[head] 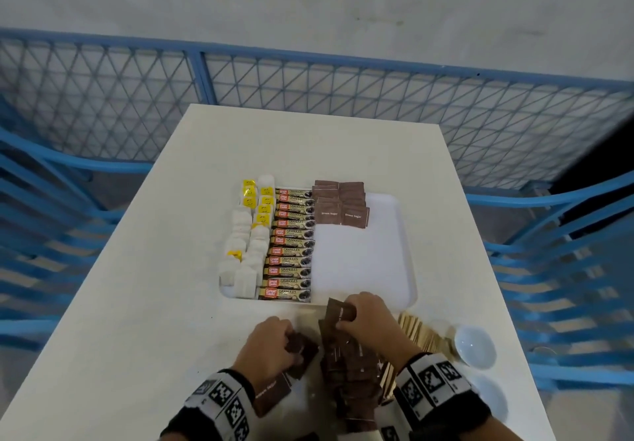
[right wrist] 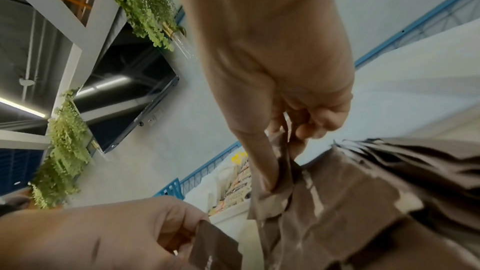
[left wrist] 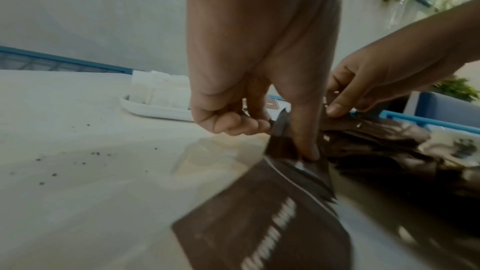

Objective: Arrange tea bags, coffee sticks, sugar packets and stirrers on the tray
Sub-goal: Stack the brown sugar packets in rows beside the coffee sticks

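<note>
The step in hand looks to be the sugar: both hands are at the loose heap of brown sugar packets (head: 346, 368) on the worktop (head: 137, 303), just in front of the near edge of the white tray (head: 404, 234). The right hand (head: 365, 315) has its grip clamped on a packet or two at the top of the heap, thumb and fingers pinching the brown paper, as the right wrist view shows plainly. The left hand (head: 266, 346) has its grip closed on another few packets (head: 302, 355) just beside the heap, one finger pressed along a packet's face in the left wrist view. On the tray, the white tea bags (head: 245, 248) with yellow tags fill the left column, the coffee sticks (head: 291, 245) lie in a neat row next to them, and a short block of sugar packets (head: 341, 205) sits at the far end of the third column, leaving bare tray below it. The next move probably calls for squaring the gathered packets and laying them, printed face up, in line under those already placed. The packets are flat, thin, dark brown squares with small white lettering, slippery and apt to fan out. The wooden stirrers (head: 420, 332) wait on the worktop to the right, beside a small white bowl (head: 475, 346).
</note>
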Action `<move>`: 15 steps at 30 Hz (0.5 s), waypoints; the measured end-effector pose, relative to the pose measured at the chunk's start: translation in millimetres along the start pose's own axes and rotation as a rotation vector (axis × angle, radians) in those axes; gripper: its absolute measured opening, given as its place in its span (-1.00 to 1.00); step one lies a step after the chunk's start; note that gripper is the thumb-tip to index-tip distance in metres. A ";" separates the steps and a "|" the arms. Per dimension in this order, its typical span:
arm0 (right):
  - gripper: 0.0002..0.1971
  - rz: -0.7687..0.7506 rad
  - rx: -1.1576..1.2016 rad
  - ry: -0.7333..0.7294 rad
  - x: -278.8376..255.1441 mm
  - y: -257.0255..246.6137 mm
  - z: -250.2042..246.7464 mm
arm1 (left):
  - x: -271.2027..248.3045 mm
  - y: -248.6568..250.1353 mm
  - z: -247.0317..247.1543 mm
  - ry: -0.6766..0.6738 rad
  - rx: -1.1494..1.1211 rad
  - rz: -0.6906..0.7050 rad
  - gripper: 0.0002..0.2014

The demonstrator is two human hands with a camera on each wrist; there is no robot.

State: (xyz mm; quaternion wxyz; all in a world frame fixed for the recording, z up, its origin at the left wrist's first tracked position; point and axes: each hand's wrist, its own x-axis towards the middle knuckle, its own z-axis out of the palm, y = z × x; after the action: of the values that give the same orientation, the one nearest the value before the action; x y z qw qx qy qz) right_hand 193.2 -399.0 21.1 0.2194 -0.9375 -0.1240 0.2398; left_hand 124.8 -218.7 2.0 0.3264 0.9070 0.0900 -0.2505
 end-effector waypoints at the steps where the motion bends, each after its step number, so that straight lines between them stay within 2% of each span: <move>1: -0.73 -0.010 0.019 -0.014 -0.2 -0.9 -1.8 | -1.2 0.2 -2.7 -0.002 0.003 0.028 -0.79; 4: -0.73 -0.020 0.135 -0.058 -5.4 -5.5 -10.0 | -6.0 -2.8 -12.7 -0.006 -0.151 0.072 -0.81; 8: -0.87 -0.084 0.279 -0.023 -12.6 -18.0 -22.9 | -13.6 -3.9 -33.0 -0.045 -0.730 -0.062 -0.95; 12: -0.86 -0.198 0.520 -0.062 -15.5 -39.4 -30.7 | -19.0 6.8 -47.3 0.002 -1.017 -0.083 -0.86; 13: -0.84 -0.228 0.596 -0.101 -16.2 -45.9 -30.5 | -22.0 10.8 -49.4 -0.030 -1.077 -0.087 -0.81; 15: -0.78 -0.276 0.628 -0.133 -15.1 -55.3 -26.3 | -27.5 15.6 -51.3 -0.182 -1.152 -0.063 -0.55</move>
State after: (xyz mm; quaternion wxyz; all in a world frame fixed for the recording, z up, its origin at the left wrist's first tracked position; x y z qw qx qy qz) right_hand 186.5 -365.1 73.9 0.5190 -0.7809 -0.1838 0.2950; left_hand 126.5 -198.0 58.5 0.7658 0.5550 0.2100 -0.2478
